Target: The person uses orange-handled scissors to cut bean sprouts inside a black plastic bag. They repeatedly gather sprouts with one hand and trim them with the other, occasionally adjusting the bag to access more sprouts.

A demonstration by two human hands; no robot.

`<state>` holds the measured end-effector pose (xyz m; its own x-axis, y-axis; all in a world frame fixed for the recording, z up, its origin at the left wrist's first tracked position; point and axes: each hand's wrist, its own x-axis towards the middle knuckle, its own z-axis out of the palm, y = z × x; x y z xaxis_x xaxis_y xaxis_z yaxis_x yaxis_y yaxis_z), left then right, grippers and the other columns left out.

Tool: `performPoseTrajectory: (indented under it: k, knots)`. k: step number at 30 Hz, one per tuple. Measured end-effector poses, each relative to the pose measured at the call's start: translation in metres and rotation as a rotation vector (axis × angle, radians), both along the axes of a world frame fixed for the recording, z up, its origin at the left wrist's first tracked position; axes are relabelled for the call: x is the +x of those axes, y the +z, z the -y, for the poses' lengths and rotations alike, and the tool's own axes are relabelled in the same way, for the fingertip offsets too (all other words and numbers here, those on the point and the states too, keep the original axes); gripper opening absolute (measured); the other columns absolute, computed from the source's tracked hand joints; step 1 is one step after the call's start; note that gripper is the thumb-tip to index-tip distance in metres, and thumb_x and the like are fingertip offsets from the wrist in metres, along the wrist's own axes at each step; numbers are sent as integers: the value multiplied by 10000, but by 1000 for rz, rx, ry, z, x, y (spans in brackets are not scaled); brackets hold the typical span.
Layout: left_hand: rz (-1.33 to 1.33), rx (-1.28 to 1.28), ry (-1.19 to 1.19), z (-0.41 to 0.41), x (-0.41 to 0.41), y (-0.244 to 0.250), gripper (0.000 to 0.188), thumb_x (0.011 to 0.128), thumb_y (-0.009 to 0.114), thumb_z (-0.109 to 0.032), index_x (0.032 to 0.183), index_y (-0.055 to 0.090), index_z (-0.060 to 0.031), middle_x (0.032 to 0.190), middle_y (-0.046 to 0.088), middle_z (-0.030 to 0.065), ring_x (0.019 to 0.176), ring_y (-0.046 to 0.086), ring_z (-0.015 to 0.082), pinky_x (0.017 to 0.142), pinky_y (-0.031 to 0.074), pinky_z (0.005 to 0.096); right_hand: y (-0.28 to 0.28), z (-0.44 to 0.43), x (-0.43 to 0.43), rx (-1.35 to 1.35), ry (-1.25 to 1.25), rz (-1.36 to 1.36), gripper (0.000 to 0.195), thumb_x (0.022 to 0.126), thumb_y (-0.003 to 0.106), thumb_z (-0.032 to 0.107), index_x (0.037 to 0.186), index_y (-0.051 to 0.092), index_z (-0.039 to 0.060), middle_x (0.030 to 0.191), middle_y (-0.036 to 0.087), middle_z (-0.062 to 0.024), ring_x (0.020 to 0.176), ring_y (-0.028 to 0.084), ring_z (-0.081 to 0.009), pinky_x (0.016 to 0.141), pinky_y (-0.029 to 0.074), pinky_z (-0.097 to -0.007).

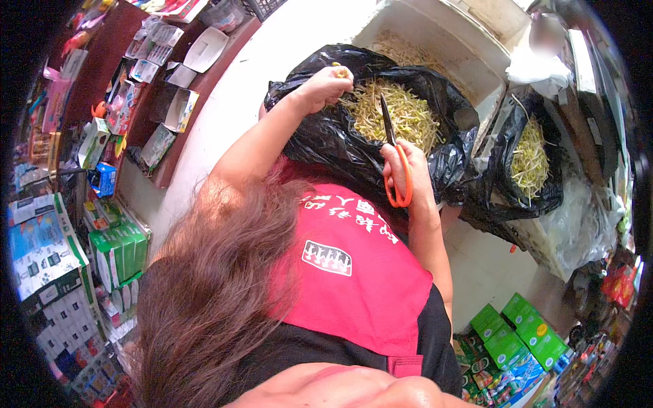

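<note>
A heap of bean sprouts point(390, 112) lies in an opened black plastic bag point(321, 132) in front of me. Above the bag's left part, my left hand point(326, 86) is closed with a few yellowish sprout heads showing at its fingers. My right hand point(413, 168) grips scissors point(402, 176) with orange handles; their dark blades point up over the sprouts and look closed together. A second black bag point(553, 196) to the right holds more sprouts point(530, 158). More thin sprouts or roots point(403, 48) lie in a white foam box point(479, 51) behind the first bag.
Shelves with small boxes point(178, 109) stand at the left, above green cartons point(120, 250). Green packs point(530, 326) are stacked at the lower right. Clear plastic bags point(581, 229) hang beside the second black bag. A person point(546, 51) is partly visible at the upper right.
</note>
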<state>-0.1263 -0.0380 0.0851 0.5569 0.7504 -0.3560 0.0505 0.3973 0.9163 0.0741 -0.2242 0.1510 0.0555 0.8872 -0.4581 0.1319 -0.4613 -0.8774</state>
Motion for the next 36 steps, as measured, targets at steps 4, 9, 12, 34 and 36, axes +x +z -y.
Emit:
performPoseTrajectory:
  k: [4,9,12,34,36]
  knots:
    - [-647,702,-256,-15,22,-39,198,688,708,-181,815,661,-36,813,681,134,732,655,270,704,516,359,-1,3,3,9,-16,-40,234,904,610,277,838,565,57,565,529,4,442,477,-73,403,376,-231]
    - [-896,858,-61,-21,34,-75,188,758,605,-74,945,601,-50,896,644,220,886,631,393,775,510,463,3,5,3,53,-36,12,181,902,591,212,802,547,67,535,525,13,395,454,-59,383,364,-208]
    - [-851,902,63,-24,39,-64,156,759,602,-81,913,618,-61,849,646,210,846,641,379,739,506,460,4,6,6,40,-77,-10,202,909,591,221,788,537,68,530,518,15,395,449,-56,380,360,-208]
    - [-967,823,-351,-8,43,-45,261,725,705,-222,927,670,-60,929,667,181,895,641,351,796,517,429,0,9,9,111,-38,-6,201,914,604,223,811,552,59,550,532,14,420,470,-51,389,369,-198]
    - [-890,879,-287,-8,38,-41,236,750,683,-218,920,669,-54,927,668,179,894,641,352,790,516,430,1,10,10,113,-52,0,196,913,607,221,816,554,58,552,534,13,424,473,-51,393,371,-198]
